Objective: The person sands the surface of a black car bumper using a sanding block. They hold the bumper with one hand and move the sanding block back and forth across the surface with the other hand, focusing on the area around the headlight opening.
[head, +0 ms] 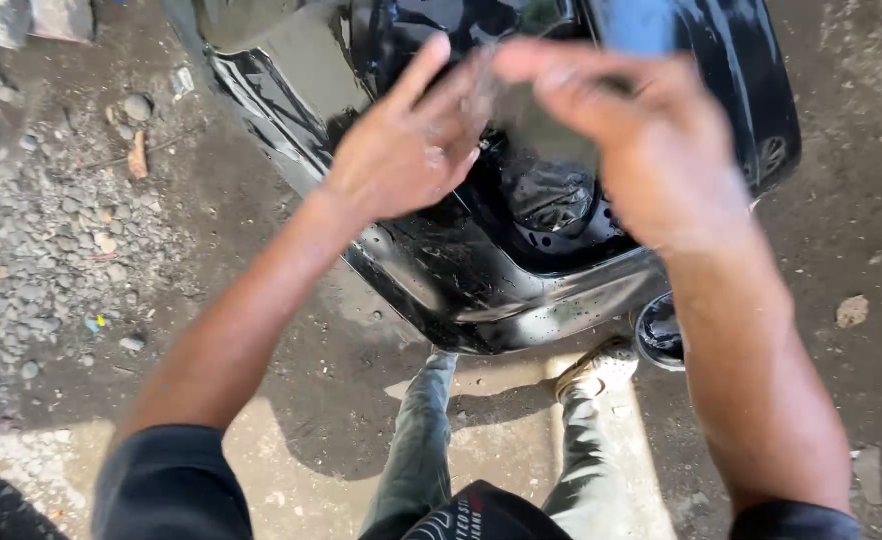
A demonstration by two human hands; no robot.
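Gravelly dirt ground lies under a glossy black panel; left hand and right hand pinch a grey scrap together

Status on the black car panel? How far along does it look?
Done: the glossy black car body panel is wet, with droplets and grey smears across it. In hand: the left hand and right hand meet above it around a blurred grey piece, perhaps sandpaper or a pad; neither touches the panel. Left: the smears aren't rinsed off. How much was rubbed can't be told.

Glossy wet black panel, gritty ground
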